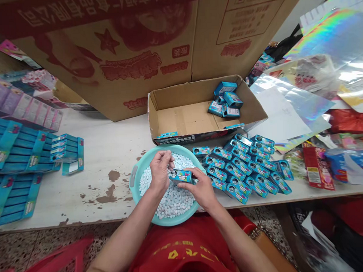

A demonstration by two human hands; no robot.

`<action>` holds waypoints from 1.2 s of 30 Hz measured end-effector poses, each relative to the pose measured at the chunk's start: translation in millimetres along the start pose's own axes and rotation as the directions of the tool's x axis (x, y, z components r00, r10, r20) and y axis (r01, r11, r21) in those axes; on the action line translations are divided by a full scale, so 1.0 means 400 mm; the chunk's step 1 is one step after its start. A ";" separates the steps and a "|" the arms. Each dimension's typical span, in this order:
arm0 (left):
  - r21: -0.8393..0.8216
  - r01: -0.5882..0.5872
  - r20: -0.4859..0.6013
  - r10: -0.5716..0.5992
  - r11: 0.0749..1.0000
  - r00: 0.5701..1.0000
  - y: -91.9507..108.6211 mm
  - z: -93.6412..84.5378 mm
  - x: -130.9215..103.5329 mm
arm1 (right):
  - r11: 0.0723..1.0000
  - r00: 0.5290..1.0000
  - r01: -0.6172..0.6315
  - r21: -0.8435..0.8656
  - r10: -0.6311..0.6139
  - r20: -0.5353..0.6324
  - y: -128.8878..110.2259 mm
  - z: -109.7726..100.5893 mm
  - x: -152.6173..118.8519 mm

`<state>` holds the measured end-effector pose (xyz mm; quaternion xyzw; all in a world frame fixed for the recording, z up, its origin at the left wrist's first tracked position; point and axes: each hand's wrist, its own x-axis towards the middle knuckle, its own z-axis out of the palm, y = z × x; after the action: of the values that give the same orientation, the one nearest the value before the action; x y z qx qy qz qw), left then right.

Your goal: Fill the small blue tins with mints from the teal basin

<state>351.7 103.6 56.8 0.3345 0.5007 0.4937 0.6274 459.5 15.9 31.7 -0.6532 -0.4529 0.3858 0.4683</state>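
Observation:
A small blue candy box [181, 176] lies sideways in my right hand [200, 189], with thumb and fingers gripping its right end. My left hand [160, 169] is beside the box's left end, its fingertips pinched together. Whatever is between those fingertips, if anything, is too small to make out. Beneath both hands stands a turquoise basin [133, 177] full of small pale candies [174, 205]. Several like blue boxes [238, 165] stand close together on the table to the right, round holes showing in their tops.
Behind the basin is an open cardboard tray [182, 116] with several blue boxes [227, 100] in its right corner. A large carton [119, 50] rises behind it. Stacked blue packs [16, 158] occupy the left of the white table [100, 149]. Plastic bags and sheets [295, 112] cover the right.

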 end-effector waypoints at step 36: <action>0.829 -0.484 0.484 0.074 0.281 0.872 -0.114 -0.209 0.081 | 0.947 0.487 -0.190 0.258 0.319 -0.813 0.130 -0.380 -0.313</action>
<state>284.8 115.2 -17.7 0.7981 0.5009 0.1506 0.2993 576.0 -151.0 32.0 -0.7843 -0.0402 0.1146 0.6084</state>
